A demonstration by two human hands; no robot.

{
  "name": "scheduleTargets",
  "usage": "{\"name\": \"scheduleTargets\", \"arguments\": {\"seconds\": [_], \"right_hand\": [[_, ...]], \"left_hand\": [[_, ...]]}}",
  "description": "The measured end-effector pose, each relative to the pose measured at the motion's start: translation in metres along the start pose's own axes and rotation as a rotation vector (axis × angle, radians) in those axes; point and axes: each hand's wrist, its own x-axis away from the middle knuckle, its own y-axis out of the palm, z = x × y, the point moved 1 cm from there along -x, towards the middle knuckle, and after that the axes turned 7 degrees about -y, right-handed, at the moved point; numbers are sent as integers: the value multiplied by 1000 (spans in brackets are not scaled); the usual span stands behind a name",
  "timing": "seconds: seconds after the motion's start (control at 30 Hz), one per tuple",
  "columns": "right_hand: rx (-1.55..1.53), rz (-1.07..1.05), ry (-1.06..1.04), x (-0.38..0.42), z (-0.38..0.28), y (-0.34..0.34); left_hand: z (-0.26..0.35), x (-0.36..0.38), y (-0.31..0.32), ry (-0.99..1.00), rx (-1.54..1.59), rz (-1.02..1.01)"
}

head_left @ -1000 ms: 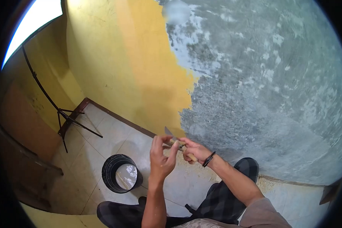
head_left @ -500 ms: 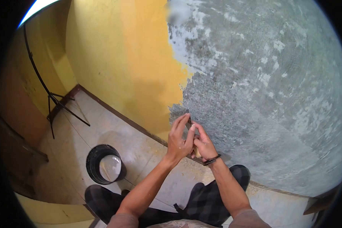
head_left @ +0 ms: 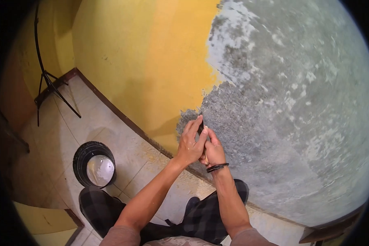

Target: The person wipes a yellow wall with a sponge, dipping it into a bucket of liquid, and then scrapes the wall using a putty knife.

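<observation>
A scraper (head_left: 201, 125) with a dark blade and a pale handle is at the wall, its blade against the edge between yellow paint (head_left: 172, 82) and rough grey surface (head_left: 233, 119). My right hand (head_left: 214, 151), with a dark band at the wrist, is wrapped round the handle, which is mostly hidden. My left hand (head_left: 189, 141) presses on the blade from the left, its fingers close together and pointing up the wall. The two hands touch near the thumbs.
On the tiled floor at the left stands a black bucket (head_left: 80, 164) with whitish liquid inside. Behind it is a black tripod stand (head_left: 49, 84). Scraped flakes (head_left: 151, 158) lie along the brown skirting (head_left: 123, 125). My bent knees are below.
The view has shifted, so the bucket and stand appear further left. Both hands remain together on the scraper, with its blade now nearer the yellow paint's lower edge.
</observation>
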Motion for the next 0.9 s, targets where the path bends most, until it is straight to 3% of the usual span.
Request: {"name": "scheduleTargets", "arguments": {"seconds": [0.23, 0.5, 0.73, 0.77, 0.8, 0.9], "right_hand": [[60, -12, -7, 2, -1, 6], [7, -88, 15, -12, -6, -9], [8, -48, -24, -6, 2, -1], [9, -46, -27, -7, 1, 1], [11, -50, -30, -12, -1, 3], [-15, -51, 9, -15, -4, 11]], "left_hand": [[3, -1, -8, -17, 43, -14], [-3, -5, 1, 137, -22, 99], [-1, -5, -9, 33, 33, 4], [-7, -9, -7, 158, -27, 60], [-11, -12, -8, 162, -27, 64], [-10, -15, -15, 28, 71, 55]]}}
